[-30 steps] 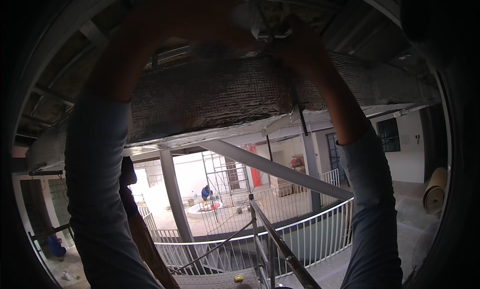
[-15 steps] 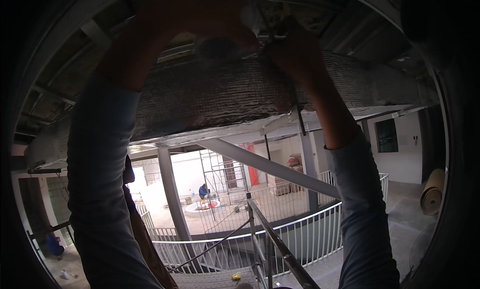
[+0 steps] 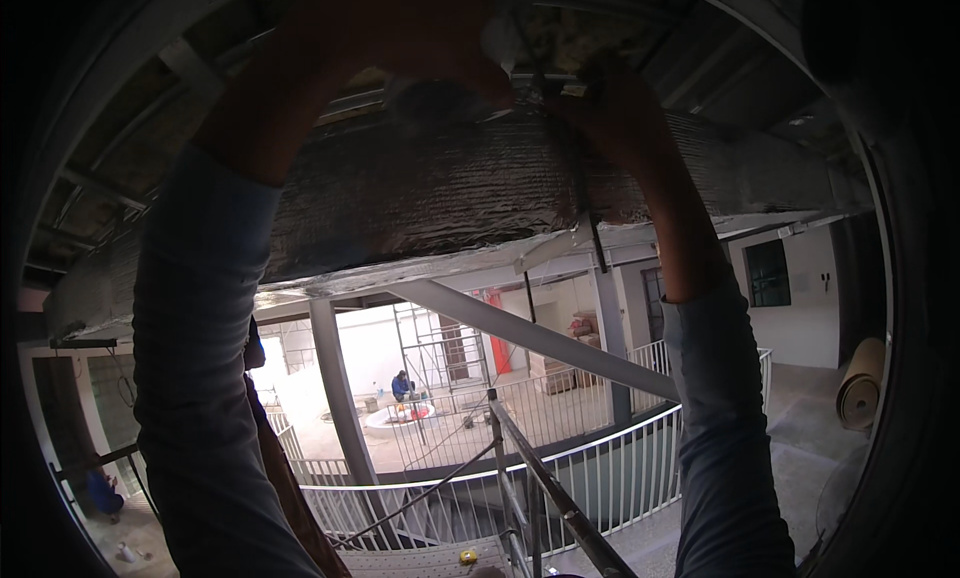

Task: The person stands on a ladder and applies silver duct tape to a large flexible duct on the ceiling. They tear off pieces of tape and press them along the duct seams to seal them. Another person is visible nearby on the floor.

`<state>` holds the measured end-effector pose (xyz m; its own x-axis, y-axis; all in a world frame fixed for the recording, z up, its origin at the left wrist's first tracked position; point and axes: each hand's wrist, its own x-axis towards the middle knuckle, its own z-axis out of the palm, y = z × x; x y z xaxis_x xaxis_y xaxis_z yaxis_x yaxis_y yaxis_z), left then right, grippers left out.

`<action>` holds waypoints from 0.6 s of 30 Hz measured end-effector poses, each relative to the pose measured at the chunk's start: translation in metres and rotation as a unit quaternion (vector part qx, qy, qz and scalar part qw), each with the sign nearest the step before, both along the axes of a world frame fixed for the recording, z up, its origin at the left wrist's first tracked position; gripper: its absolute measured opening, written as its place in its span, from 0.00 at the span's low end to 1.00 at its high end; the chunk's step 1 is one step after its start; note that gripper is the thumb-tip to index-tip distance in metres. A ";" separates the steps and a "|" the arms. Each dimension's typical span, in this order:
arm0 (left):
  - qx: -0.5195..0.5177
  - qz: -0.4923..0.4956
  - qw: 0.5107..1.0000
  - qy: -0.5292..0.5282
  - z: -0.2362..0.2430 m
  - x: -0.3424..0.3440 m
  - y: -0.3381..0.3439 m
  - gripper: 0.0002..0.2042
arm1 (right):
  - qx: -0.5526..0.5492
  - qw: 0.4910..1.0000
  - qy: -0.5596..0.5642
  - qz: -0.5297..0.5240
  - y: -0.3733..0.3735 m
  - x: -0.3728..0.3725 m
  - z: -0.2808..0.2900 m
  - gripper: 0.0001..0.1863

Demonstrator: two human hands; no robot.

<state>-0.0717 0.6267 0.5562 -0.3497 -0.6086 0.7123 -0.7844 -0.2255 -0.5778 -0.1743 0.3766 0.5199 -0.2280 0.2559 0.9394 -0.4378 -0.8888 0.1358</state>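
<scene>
Both my arms reach overhead, above a long foil-wrapped duct [image 3: 420,198]. My left hand [image 3: 430,38] is a dark shape with its fingers curled; a roundish grey thing [image 3: 435,100] shows just beneath it, too dim to name. Close by its fingertips is a pale, blurred piece [image 3: 497,40]. My right hand [image 3: 615,108] is bent in with fingers closed beside a thin dark rod [image 3: 538,78] at the duct's upper edge. What lies between those fingers is hidden in shadow. Below the duct, a dark threaded-looking rod [image 3: 598,246] sticks down near a light metal bracket [image 3: 553,248].
Metal ceiling framing [image 3: 195,68] surrounds my hands. Below are scaffold tubes [image 3: 545,468], a perforated platform [image 3: 420,560] with a small yellow item [image 3: 468,556], and a white railing [image 3: 600,488]. A slanted grey beam [image 3: 530,333] crosses ahead. People [image 3: 402,385] crouch far below. A brown roll [image 3: 858,383] lies right.
My right hand has shifted slightly right and away from the thin rod, its forearm following. The left hand stays nearly in place. The view has moved slightly.
</scene>
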 end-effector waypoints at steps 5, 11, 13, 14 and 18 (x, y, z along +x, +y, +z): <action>0.071 -0.032 0.997 0.023 0.000 0.003 0.005 0.31 | -0.307 0.917 -0.034 -0.252 -0.003 0.012 -0.022 0.24; 0.014 0.042 0.999 0.019 -0.011 -0.010 0.015 0.28 | -0.213 0.873 0.161 -0.409 0.008 0.009 -0.040 0.29; -0.028 0.049 0.998 -0.003 -0.016 -0.009 0.016 0.28 | -0.110 0.889 0.166 -0.412 0.013 0.008 -0.046 0.34; -0.034 0.048 0.998 -0.006 -0.017 -0.008 0.015 0.28 | -0.070 0.907 0.158 -0.385 0.015 0.009 -0.050 0.37; 0.027 0.026 0.997 0.067 -0.011 -0.008 0.013 0.31 | -0.039 0.930 0.193 -0.311 0.018 0.009 -0.054 0.48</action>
